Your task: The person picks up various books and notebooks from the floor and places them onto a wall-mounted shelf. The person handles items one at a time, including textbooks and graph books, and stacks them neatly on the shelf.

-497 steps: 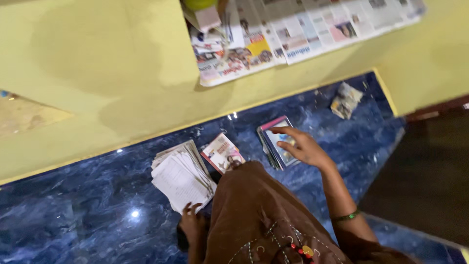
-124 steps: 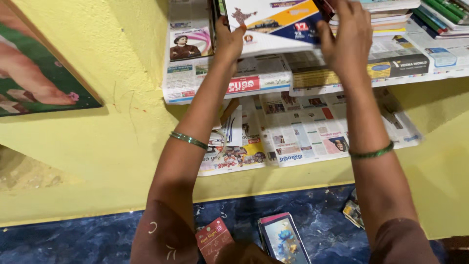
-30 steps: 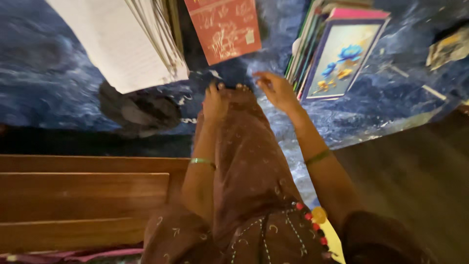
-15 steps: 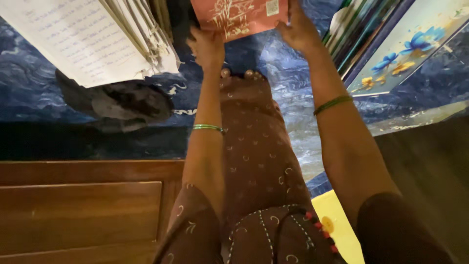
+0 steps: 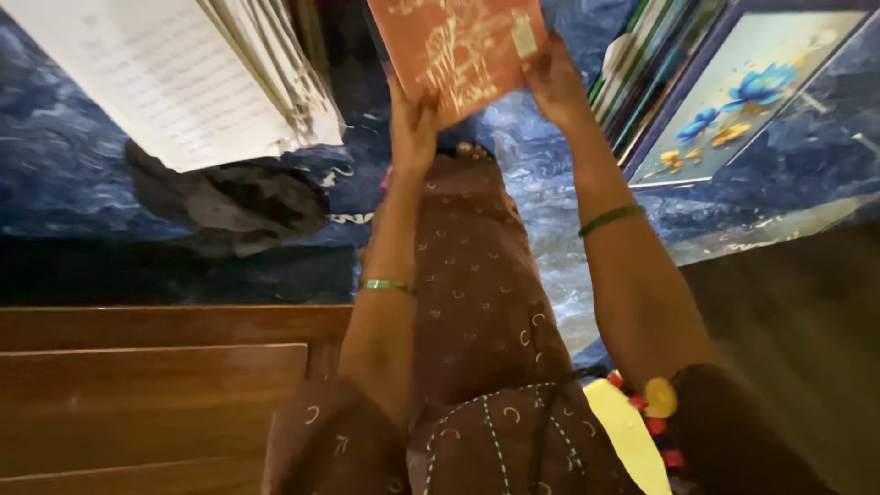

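Both hands clamped an orange booklet [image 5: 463,50] over the blue marbled floor [image 5: 82,174]: left hand [image 5: 412,124] at its lower edge, right hand [image 5: 550,78] at its right side. White paper stack [image 5: 174,78] lay left; a flower-covered book [image 5: 733,101], seemingly topping a pile, right.

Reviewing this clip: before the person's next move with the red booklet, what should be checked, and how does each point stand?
1. Both hands on the red booklet: ok; left hand at its lower edge, right hand at its right edge.
2. Grip firm: cannot tell; fingertips are partly hidden.
3. Booklet lifted off the blue marbled floor: cannot tell from this one view.
4. White paper stack apart from the hands: ok.
5. Blue flower-cover book untouched by the right hand: ok.
6. Dark cloth away from the booklet: ok.
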